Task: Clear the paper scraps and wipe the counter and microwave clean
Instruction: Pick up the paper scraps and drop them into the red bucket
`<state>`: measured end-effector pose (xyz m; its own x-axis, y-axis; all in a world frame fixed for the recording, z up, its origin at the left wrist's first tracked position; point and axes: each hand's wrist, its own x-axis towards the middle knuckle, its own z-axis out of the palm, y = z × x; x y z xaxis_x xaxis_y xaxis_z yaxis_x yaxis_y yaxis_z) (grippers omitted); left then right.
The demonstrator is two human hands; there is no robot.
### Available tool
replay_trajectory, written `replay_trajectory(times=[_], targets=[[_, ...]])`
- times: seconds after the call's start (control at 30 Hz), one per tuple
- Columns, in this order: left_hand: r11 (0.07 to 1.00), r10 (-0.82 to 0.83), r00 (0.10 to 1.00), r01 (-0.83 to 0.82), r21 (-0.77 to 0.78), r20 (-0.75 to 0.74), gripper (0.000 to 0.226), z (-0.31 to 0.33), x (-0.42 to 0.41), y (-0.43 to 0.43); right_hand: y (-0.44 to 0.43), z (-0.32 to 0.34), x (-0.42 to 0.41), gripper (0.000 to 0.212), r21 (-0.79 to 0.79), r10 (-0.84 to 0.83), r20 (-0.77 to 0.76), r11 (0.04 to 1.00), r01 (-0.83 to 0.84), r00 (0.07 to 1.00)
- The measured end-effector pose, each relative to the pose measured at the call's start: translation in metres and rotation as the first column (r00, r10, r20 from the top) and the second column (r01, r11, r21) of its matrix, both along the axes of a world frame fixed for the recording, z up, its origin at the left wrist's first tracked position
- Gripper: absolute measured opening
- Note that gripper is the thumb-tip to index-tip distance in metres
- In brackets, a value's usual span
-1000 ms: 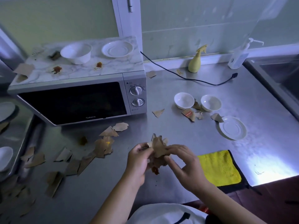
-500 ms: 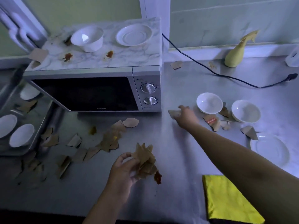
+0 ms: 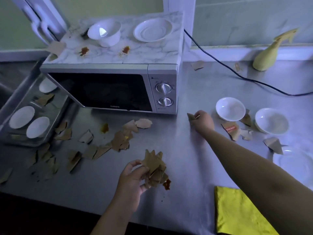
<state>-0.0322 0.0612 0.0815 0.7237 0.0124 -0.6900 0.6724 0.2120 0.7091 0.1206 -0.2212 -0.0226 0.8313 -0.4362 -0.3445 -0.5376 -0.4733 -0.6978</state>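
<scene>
Steel tray (image 3: pixel 25 141) at the left holds three white dishes (image 3: pixel 22 117) and some paper scraps (image 3: pixel 44 99); two white bowls (image 3: pixel 230 108) on the surface (image 3: pixel 186 158) look empty. Left grip (image 3: pixel 133 177) clutches a bundle of scraps (image 3: pixel 155 167) near the front edge. Right grip (image 3: pixel 203 122), arm outstretched, pinches one scrap (image 3: pixel 191 117) beside the microwave (image 3: pixel 110 92). A second ago both grips met at the bundle.

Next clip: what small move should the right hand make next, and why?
Probably lift the scrap pinched by the right hand off the counter and add it to the bundle the left hand grips. That would free the right hand for the loose scraps beside the white bowl.
</scene>
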Motion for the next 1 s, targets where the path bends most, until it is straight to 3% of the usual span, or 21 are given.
replay_trajectory(times=[0.1,0.2,0.37,0.5,0.73,0.83,1.0], targets=[[0.997,-0.001,0.999,-0.002,0.079,0.039,0.031,-0.004,0.001,-0.009,0.005,0.017,-0.033,0.017,0.305,-0.092,0.051,0.949,0.073,0.994],[0.983,-0.114,0.986,0.095,0.157,0.120,0.023,-0.005,0.000,-0.020,0.011,0.042,-0.082,0.008,0.526,-0.112,0.039,0.847,0.076,0.993],[0.916,-0.297,0.937,0.225,0.333,0.185,0.033,-0.007,-0.004,-0.040,0.016,0.078,-0.160,0.023,0.642,-0.136,0.068,0.764,0.061,0.988],[0.852,-0.411,0.894,0.307,0.424,0.180,0.036,-0.010,-0.007,-0.064,0.015,0.098,-0.200,0.009,0.704,-0.119,0.114,0.711,0.005,0.986],[0.796,-0.541,0.807,0.400,0.453,0.237,0.039,-0.004,-0.010,-0.099,0.005,0.114,-0.221,0.011,0.836,-0.184,0.104,0.548,0.014,0.977],[0.799,-0.561,0.786,0.432,0.418,0.261,0.037,-0.001,-0.012,-0.106,0.001,0.119,-0.226,0.005,0.825,-0.166,0.103,0.565,0.009,0.981],[0.798,-0.588,0.746,0.475,0.369,0.311,0.045,0.006,-0.013,-0.108,0.002,0.110,-0.227,0.005,0.681,-0.159,0.139,0.732,0.022,0.977]])
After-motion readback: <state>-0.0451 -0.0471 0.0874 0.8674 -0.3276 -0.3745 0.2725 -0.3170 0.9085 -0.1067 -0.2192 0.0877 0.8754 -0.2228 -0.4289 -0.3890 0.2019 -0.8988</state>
